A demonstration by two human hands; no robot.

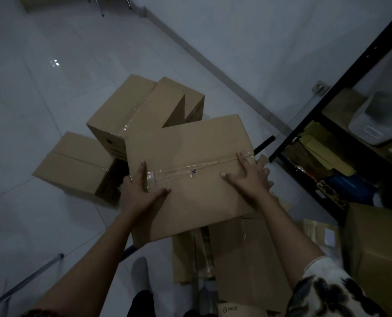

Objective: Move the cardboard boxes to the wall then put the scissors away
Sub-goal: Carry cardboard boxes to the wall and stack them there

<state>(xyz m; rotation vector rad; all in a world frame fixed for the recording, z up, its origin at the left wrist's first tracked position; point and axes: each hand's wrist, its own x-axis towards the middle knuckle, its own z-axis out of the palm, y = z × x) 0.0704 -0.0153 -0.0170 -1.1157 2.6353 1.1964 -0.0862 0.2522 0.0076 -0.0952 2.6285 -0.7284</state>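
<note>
Several cardboard boxes (121, 115) sit on the floor near the wall (282, 42). Biggest, the taped box (190, 179), looks stiff, probably light; left hand (137, 191) and right hand (252, 177) clasp its side edges, fingers (142, 168) spread flat.

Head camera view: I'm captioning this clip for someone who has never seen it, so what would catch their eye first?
First, the big taped cardboard box at the centre, gripped at its sides by the left hand and right hand. Behind it, two more boxes sit on the pale tiled floor, nearer the wall. On the right stands a dark metal shelf crowded with things.
</note>
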